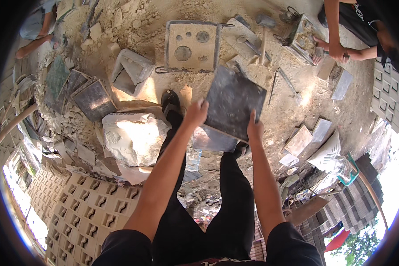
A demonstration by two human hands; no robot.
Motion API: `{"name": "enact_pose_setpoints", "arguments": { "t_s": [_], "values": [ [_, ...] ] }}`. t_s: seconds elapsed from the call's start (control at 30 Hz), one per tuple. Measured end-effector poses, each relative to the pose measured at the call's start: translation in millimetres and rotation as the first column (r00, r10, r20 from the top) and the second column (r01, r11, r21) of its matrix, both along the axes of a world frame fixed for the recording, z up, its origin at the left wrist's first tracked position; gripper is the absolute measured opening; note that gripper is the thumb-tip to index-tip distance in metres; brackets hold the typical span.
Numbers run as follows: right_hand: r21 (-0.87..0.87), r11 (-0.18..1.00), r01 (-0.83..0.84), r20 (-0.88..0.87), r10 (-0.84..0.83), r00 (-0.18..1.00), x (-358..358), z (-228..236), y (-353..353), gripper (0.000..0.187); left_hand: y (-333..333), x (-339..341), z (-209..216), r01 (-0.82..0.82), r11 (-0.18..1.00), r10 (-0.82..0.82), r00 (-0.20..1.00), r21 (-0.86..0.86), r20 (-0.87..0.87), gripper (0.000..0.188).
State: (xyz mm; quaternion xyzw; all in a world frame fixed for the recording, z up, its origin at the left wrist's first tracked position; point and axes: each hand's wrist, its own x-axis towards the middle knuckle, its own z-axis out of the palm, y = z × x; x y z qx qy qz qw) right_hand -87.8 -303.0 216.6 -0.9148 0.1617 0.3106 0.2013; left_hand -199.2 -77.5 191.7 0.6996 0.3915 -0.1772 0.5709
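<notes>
A dark, flat square board [236,103] is held up, tilted, between my two hands. At its left edge, my left hand [196,113] is closed with the thumb on top. My right hand [255,128] grips the lower right edge, its thumb lying on the upper face. Under it, partly hidden, is another flat board [216,140] near my feet. Just beyond, a metal frame [167,53] packed with sand lies on the ground. Round hollows of different sizes mark the sand surface [193,42].
A mallet [265,21], a hollow grey block [131,71] and dark plates [93,99] lie around on sandy ground. A pale lump [135,138] sits left of my legs. At upper right another person's hands [337,51] work at a frame [303,37]. Patterned blocks [88,213] are stacked lower left.
</notes>
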Motion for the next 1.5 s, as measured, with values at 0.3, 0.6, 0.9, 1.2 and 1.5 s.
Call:
{"name": "enact_pose_setpoints", "arguments": {
  "t_s": [0.3, 0.6, 0.9, 1.2, 1.5],
  "values": [
    [-0.206, 0.962, 0.181, 0.098, -0.164, 0.982, 5, -78, -240, 0.088, -199, 27, -37, 0.012, 0.927, -0.144, 0.934, 0.376, 0.326, 0.044],
    [-0.36, 0.929, 0.082, 0.025, -0.078, 0.997, 46, -163, -325, 0.077, -239, 64, -78, 0.156, 0.823, -0.366, 0.88, 0.546, 0.301, 0.044],
    [0.071, 0.903, -0.424, 0.178, 0.407, 0.896, 13, -116, -200, 0.062, -162, 42, -43, -0.068, 0.829, -0.146, 0.931, 0.555, 0.334, 0.039],
    [0.346, 0.817, -0.462, 0.12, 0.45, 0.885, -14, 18, 24, 0.047, 8, 0, 52, -0.189, 0.809, 0.009, 0.951, 0.557, 0.309, 0.041],
    [0.399, 0.87, -0.289, -0.062, 0.34, 0.938, -27, 64, 169, 0.041, 149, -36, 86, -0.233, 0.8, 0.111, 0.963, 0.552, 0.246, 0.042]
  ]
}}
